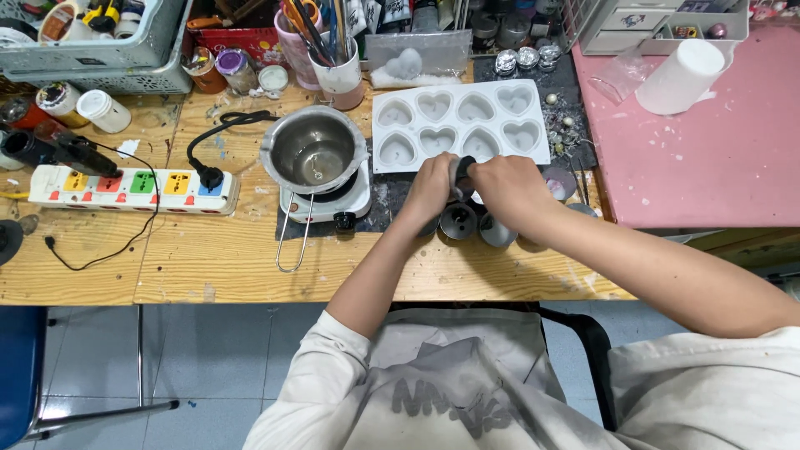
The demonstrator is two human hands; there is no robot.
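A small dark object (463, 169), its long axis roughly upright and its top end pointing toward the white heart-shaped mould (461, 122), is clamped between the left hand (431, 188) and right hand (508, 190), just beside the mould's near edge.

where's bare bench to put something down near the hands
Bare wood lies along the front edge of the bench, between the power strip and left hand. The pink table is mostly bare. It is crowded around the heart mould and small tins.
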